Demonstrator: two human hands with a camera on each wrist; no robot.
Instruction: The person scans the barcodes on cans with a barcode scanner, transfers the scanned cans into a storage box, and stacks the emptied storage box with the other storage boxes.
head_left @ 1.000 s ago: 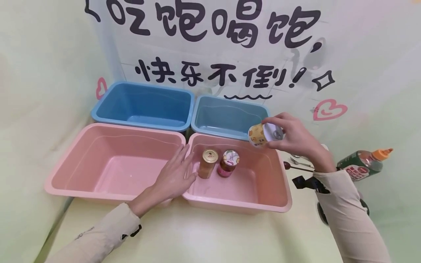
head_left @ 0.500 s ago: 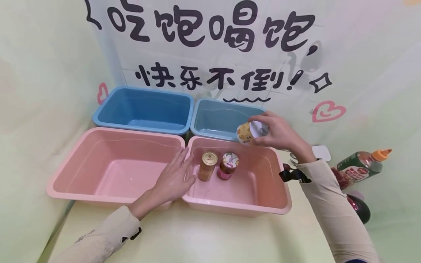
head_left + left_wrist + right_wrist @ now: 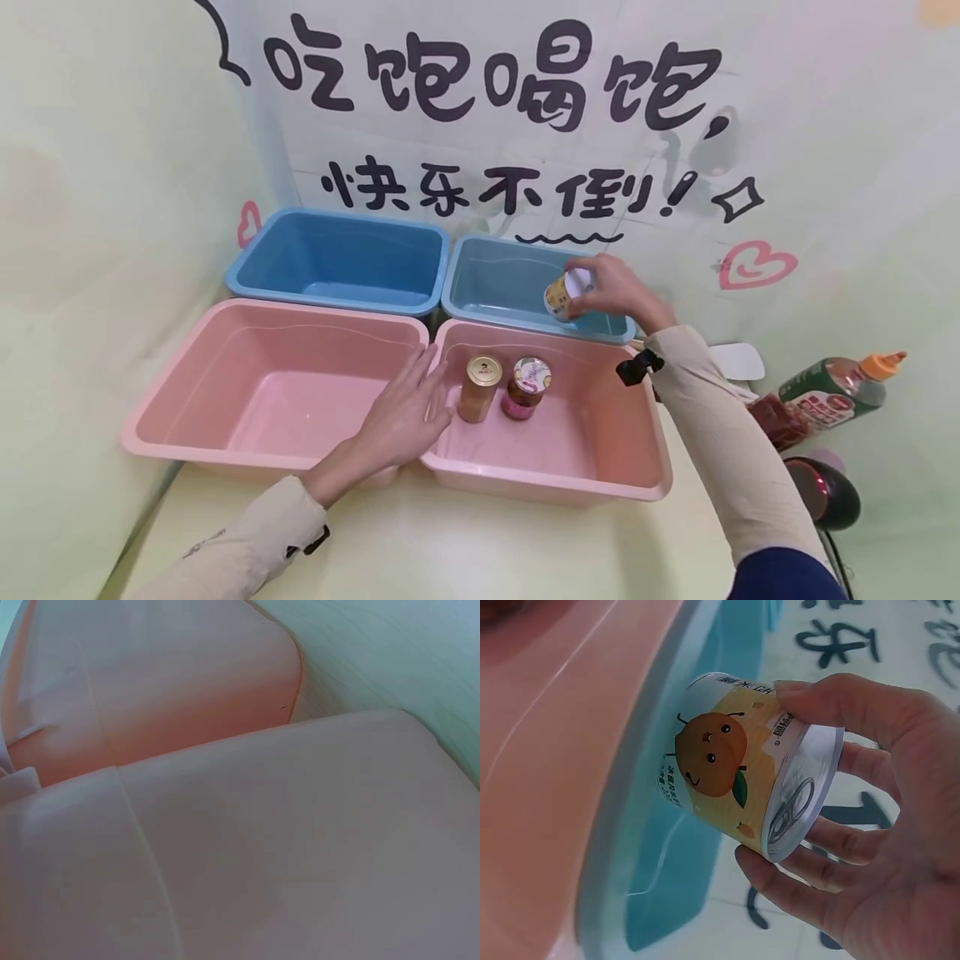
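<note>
In the head view my right hand [image 3: 611,287] grips a yellow and white can [image 3: 558,298] above the right blue bin [image 3: 502,271]. The right wrist view shows the can [image 3: 727,754] tilted, its pull-tab end toward the palm, with thumb and fingers of the hand [image 3: 885,817] round it. My left hand [image 3: 401,417] lies with extended fingers over the adjoining rims of the two pink bins. Inside the right pink bin [image 3: 555,483] a gold-lidded jar [image 3: 477,392] and a shorter jar [image 3: 527,387] stand upright side by side.
The left pink bin [image 3: 247,462] and left blue bin [image 3: 337,304] stand on the left. At the right are a green bottle with an orange cap [image 3: 832,392], a red packet [image 3: 780,421], a dark rounded object [image 3: 825,493] and a white flat item [image 3: 738,361].
My right hand has carried the can leftward, from above the right pink bin's back corner to over the right blue bin. My left hand has stayed at the pink rims.
</note>
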